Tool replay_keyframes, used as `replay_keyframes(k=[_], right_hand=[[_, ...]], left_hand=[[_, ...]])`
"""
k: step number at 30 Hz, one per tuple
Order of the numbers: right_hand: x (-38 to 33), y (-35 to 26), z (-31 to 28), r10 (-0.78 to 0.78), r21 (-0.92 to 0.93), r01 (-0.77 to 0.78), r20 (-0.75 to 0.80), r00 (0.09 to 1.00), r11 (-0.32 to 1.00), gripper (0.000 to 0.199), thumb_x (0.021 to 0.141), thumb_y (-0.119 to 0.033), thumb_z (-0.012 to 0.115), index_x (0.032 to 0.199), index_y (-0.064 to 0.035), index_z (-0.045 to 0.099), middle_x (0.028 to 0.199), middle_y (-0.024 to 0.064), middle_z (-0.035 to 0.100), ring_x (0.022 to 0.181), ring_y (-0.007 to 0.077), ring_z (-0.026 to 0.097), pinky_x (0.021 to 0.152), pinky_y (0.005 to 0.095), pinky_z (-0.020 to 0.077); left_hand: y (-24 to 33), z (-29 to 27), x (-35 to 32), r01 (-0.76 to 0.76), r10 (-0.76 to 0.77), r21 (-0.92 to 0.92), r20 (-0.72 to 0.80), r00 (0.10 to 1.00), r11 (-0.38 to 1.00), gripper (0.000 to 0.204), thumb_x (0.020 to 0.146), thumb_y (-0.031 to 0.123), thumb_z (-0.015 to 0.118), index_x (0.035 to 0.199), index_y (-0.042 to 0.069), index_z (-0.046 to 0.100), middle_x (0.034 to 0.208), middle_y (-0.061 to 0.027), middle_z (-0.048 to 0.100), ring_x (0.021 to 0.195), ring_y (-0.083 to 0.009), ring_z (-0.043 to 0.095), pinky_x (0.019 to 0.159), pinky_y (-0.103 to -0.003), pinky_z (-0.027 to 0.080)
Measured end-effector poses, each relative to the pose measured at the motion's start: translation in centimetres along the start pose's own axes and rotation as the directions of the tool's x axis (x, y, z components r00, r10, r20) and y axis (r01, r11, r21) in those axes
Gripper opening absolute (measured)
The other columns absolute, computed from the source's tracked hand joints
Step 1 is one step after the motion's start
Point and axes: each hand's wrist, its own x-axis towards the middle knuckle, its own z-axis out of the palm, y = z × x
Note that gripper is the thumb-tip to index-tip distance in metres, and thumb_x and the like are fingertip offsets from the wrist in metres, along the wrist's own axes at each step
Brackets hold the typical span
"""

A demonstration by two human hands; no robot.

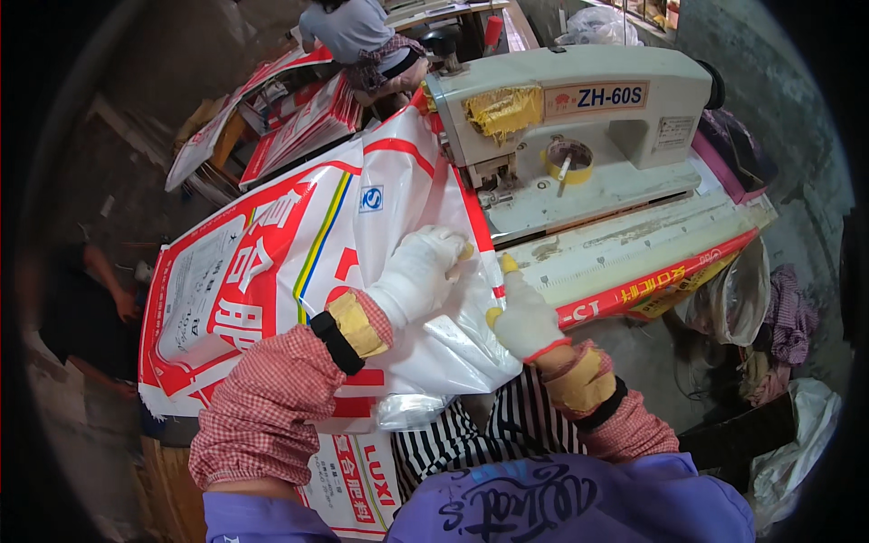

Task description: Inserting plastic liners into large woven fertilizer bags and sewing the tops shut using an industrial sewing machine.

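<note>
The white woven sack point(299, 262), printed in red with a blue-and-yellow stripe, lies flat across the work surface under both gloved hands, its open end turned toward the sewing machine point(579, 127) just beyond the fingertips. The left hand point(418, 271) rests palm down on the sack's upper edge, fingers together and curled over the fold, pressing it flat. The right hand point(523, 317), just beside it, pinches the same edge between thumb and fingers where a clear inner liner point(453, 348) shows beneath the palms. The step in hand looks like squaring the sack's mouth before it is fed to the needle. The next move seems to call for keeping the edge straight and both layers together while sliding it forward under the machine head, ahead of the left fingers. A roll of yellow tape point(568, 161) sits on the machine bed past the right hand. Far beyond the left hand, another person point(362, 41) sits among stacked sacks point(299, 118).
</note>
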Motion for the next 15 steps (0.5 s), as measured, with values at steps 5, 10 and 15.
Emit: replay_keyframes(k=[5, 10, 15], right_hand=[[4.3, 4.1, 0.4, 0.076, 0.374, -0.103, 0.086, 0.993, 0.922, 0.068, 0.08, -0.042, 0.059, 0.129, 0.0, 0.038, 0.1, 0.0211, 0.06, 0.089, 0.032, 0.059, 0.076, 0.0367, 0.0457], [6.5, 3.3, 1.0, 0.064, 0.752, -0.417, 0.45, 0.89, 0.511, 0.049, 0.084, -0.043, 0.053, 0.105, 0.0014, 0.057, 0.09, 0.0115, 0.061, 0.075, 0.0202, 0.057, 0.067, 0.0325, 0.0462], [8.2, 4.2, 2.1, 0.081, 0.47, -0.227, 0.311, 0.947, 0.853, 0.046, 0.081, -0.041, 0.054, 0.093, 0.0021, 0.062, 0.087, 0.0184, 0.062, 0.078, 0.027, 0.059, 0.069, 0.0362, 0.0453]], left_hand=[[1.3, -0.4, 0.1, 0.008, -0.04, 0.182, 0.173, 0.984, 0.983, 0.026, 0.069, 0.006, 0.058, 0.095, 0.007, 0.061, 0.103, -0.0109, 0.055, 0.095, -0.0297, 0.052, 0.082, -0.038, 0.043], [2.2, -0.5, -0.2, 0.005, -0.116, 0.263, 0.409, 0.905, 0.965, 0.026, 0.074, 0.013, 0.056, 0.099, 0.012, 0.063, 0.111, -0.0084, 0.053, 0.101, -0.0294, 0.05, 0.083, -0.04, 0.042], [2.7, -0.7, -0.8, -0.036, 0.073, -0.09, 0.453, 0.888, 0.995, 0.021, 0.076, 0.023, 0.058, 0.093, 0.01, 0.063, 0.095, -0.0097, 0.058, 0.091, -0.027, 0.056, 0.077, -0.036, 0.046]])
